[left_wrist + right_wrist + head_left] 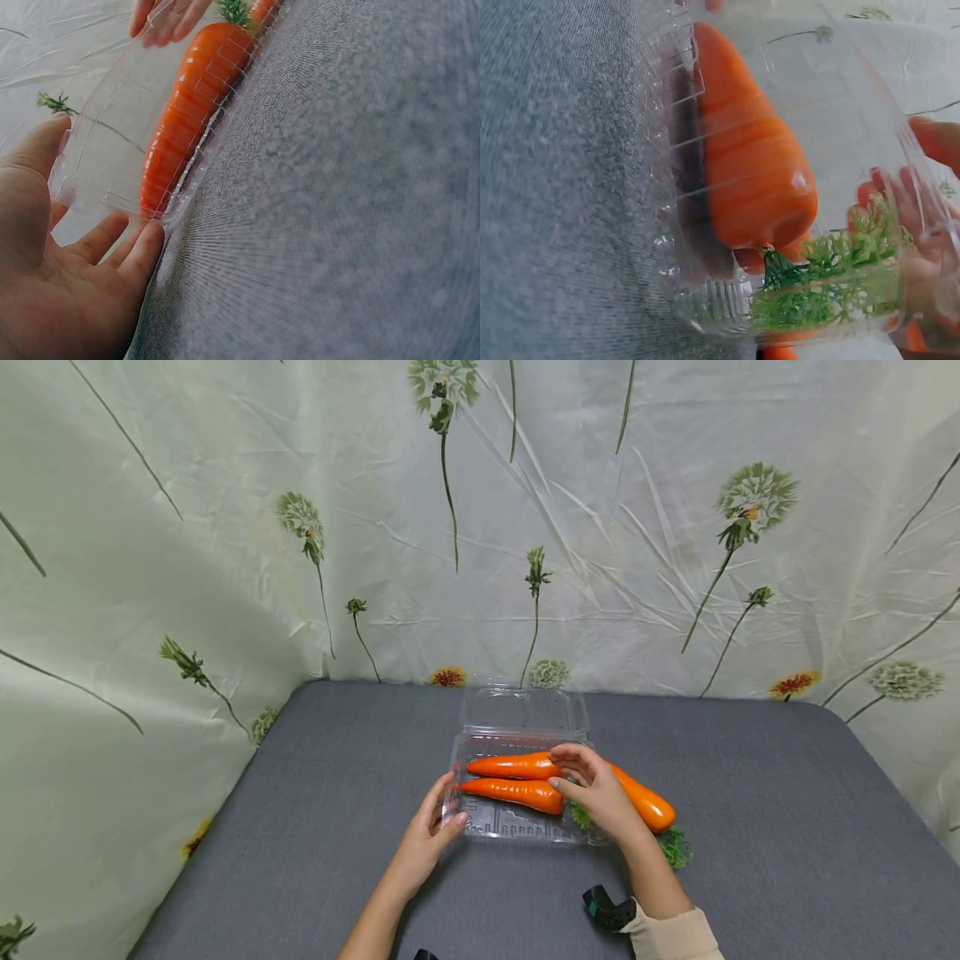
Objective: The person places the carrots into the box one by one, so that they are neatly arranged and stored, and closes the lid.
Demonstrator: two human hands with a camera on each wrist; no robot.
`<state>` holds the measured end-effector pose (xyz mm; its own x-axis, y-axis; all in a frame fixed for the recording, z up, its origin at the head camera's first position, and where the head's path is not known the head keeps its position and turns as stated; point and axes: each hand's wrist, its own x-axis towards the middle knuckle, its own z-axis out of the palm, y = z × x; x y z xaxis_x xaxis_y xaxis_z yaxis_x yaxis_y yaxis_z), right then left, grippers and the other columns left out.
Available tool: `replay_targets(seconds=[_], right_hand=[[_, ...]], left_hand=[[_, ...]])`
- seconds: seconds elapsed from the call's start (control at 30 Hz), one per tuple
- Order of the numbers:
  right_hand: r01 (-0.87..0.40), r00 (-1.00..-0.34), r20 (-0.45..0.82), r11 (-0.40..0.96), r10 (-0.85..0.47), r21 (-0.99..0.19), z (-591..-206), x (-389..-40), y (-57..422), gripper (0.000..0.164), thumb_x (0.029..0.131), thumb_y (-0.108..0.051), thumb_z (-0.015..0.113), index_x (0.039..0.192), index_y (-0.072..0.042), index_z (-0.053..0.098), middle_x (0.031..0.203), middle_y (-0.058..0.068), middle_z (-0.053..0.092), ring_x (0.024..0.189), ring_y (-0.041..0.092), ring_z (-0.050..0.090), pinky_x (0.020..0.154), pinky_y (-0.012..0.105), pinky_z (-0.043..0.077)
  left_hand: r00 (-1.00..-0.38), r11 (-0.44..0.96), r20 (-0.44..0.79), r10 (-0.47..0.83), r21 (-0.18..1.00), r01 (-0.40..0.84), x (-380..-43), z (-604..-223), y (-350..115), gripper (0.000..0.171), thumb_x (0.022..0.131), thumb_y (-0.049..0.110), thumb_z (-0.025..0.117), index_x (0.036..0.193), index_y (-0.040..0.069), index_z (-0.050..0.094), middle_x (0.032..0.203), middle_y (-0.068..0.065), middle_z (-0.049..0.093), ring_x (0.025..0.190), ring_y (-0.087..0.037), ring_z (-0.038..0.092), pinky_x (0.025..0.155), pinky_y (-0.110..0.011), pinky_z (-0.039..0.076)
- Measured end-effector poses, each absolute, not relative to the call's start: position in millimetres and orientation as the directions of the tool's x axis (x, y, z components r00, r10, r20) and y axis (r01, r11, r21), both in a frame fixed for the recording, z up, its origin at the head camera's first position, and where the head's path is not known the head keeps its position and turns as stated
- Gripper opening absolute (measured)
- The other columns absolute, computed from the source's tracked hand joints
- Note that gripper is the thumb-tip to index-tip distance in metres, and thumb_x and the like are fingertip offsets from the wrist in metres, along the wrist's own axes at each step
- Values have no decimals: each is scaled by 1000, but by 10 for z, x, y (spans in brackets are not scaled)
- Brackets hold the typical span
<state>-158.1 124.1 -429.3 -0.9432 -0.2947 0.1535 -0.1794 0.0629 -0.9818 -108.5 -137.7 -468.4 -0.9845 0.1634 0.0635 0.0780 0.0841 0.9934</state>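
A clear plastic clamshell box (491, 827) lies with its lid (517, 710) folded back behind it. In its tray two orange carrots, the rear one (513, 766) and the front one (517, 793), lie side by side, tips to the left. My left hand (423, 843) touches the box's left end, thumb at the rim and fingers along the end wall. Over the right part of the tray my right hand (596, 789) hovers with loosely bent fingers and nothing between them, covering the rear carrot's thick end. Green carrot tops (832, 277) show through the plastic.
Another orange carrot (647, 802), with green tops (675, 847), lies at the box's right side, partly behind my right hand. A grey cloth-covered table (757, 810) bears everything. A pale curtain with a flower print (600, 527) hangs behind and at the left.
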Motion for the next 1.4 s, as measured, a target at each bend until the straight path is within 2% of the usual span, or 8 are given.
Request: replay_targets(seconds=[0.1,0.23,0.47,0.67,0.9,1.07,1.17,1.4], right_hand=[[-209,-942,211,-34,-260,-977,-4281,-1557,1258,45,83,-4,63,121,8,43,122,30,43,111,31,45,93,39,36],[-274,-932,283,-72,-225,-959,-4260,-1537,1272,46,83,2,61,123,10,41,122,31,43,109,21,48,93,35,37],[-365,-915,369,-60,-163,-929,-4218,-1498,1319,47,81,7,60,124,12,39,121,30,45,112,26,47,94,34,35],[-441,-893,445,-72,-64,-895,-4187,-1448,1414,47,79,12,60,123,12,42,118,31,46,110,21,49,93,31,37],[-464,-886,464,11,-6,-886,-4218,-1410,1540,47,79,12,60,122,14,41,117,23,51,108,19,50,92,27,37],[-439,-896,443,100,20,-893,-4239,-1374,1608,48,79,10,62,123,7,44,117,17,52,109,19,50,92,26,37],[-422,-902,431,149,26,-894,-4258,-1346,1652,48,79,7,63,124,3,46,118,12,53,110,15,50,92,24,36],[-411,-904,427,231,24,-882,-4303,-1277,1789,50,79,6,64,125,1,45,119,13,52,110,8,47,90,19,36]], left_hand=[[-984,79,57,168,994,71,-1048,-4561,-1355,63,88,11,58,141,12,25,140,-22,27,122,-38,32,93,-43,35],[-986,74,42,164,996,55,-1024,-4475,-1337,63,88,8,58,141,9,24,140,-24,27,122,-39,33,93,-44,34],[-985,71,46,164,996,58,-1024,-4481,-1341,64,88,9,58,141,8,24,140,-24,27,122,-40,33,93,-47,33],[-985,68,54,167,996,66,-1017,-4478,-1338,63,88,10,58,141,8,24,139,-25,27,122,-41,31,94,-50,32],[-985,63,48,164,996,59,-1023,-4484,-1339,64,87,10,59,141,8,24,140,-24,27,123,-40,31,94,-50,32],[-985,70,50,163,996,62,-1018,-4484,-1341,64,88,9,58,141,8,24,140,-25,26,123,-41,31,94,-51,31],[-985,69,53,165,996,65,-1020,-4487,-1344,64,88,9,58,141,8,23,140,-25,26,123,-41,30,94,-51,31],[-984,73,60,168,995,73,-1022,-4487,-1342,63,88,8,58,141,7,24,140,-25,26,122,-40,32,93,-47,33]])
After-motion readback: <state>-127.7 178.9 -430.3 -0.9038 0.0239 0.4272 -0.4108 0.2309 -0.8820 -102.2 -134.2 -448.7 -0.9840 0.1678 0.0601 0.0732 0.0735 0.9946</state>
